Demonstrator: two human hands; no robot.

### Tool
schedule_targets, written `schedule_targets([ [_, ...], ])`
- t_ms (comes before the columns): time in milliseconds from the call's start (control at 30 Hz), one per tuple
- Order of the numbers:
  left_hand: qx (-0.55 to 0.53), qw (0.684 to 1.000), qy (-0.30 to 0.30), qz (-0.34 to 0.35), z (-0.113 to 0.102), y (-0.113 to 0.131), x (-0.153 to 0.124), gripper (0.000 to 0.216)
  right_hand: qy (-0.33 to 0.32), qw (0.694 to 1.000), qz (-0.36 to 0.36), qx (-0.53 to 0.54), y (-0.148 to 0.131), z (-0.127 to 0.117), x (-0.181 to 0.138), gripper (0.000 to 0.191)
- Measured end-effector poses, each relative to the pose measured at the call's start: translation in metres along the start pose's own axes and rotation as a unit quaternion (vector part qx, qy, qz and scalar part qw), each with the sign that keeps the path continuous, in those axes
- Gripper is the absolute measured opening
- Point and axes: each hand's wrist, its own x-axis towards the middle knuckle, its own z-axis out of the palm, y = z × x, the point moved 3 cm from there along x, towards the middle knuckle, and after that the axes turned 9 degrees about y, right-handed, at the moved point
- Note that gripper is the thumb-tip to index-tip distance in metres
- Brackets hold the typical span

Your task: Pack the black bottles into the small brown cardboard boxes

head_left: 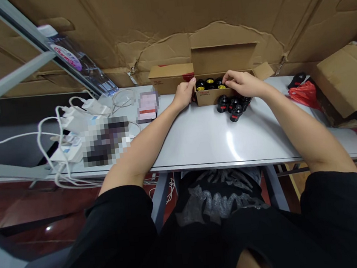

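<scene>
An open cardboard box (208,98) stands on the white table, its back flap raised. Inside it are several small black canisters (200,84), some with yellow rings on top. My left hand (185,94) grips the box's left wall, thumb at the upper edge. Curled over the right part of the box is my right hand (243,83), its fingertips close together by the canisters; what they pinch, if anything, is hidden. A group of loose black canisters (236,112) with red labels stands just in front of the box, below my right hand.
Behind and left is another cardboard box (172,76). White power strips (77,124) with cables, a blurred dark object (106,142), a pink-white packet (148,106) and a water bottle (80,61) lie left. At right are a red plastic bag (304,93) and a large carton (349,80).
</scene>
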Motion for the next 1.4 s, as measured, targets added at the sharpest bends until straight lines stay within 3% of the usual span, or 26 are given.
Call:
schedule_targets([
  [233,0.045,0.990,0.099,0.087,-0.007,0.013,-0.002,0.101,0.005,0.999,0.001,-0.043,0.004,0.004,-0.001,0.037],
  [400,0.083,0.980,0.147,0.105,-0.015,0.019,0.000,0.094,-0.006,0.999,-0.002,-0.035,0.002,0.004,-0.001,0.038],
  [533,0.113,0.968,0.173,0.145,-0.020,0.052,-0.010,0.087,-0.009,1.000,-0.009,-0.021,0.001,0.003,-0.002,0.040],
  [600,0.136,0.962,0.130,0.197,-0.014,0.080,-0.022,0.076,-0.005,1.000,-0.015,-0.014,0.001,0.003,-0.001,0.041],
  [700,0.175,0.944,-0.003,0.281,0.005,0.113,-0.044,0.049,0.020,1.000,-0.022,-0.002,0.001,0.003,0.000,0.039],
  [767,0.221,0.915,-0.067,0.331,0.016,0.119,-0.055,0.031,0.046,0.999,-0.016,0.013,-0.001,0.001,-0.001,0.036],
  [833,0.261,0.886,-0.101,0.370,0.022,0.115,-0.060,0.030,0.066,0.997,-0.003,0.038,-0.004,-0.001,-0.002,0.034],
  [1000,0.279,0.857,-0.129,0.414,0.024,0.098,-0.060,0.037,0.101,0.990,0.042,0.086,-0.013,-0.008,-0.007,0.036],
  [1400,0.245,0.893,-0.143,0.350,0.018,0.121,-0.060,0.018,0.166,0.983,0.003,0.078,-0.018,-0.011,-0.010,0.037],
])
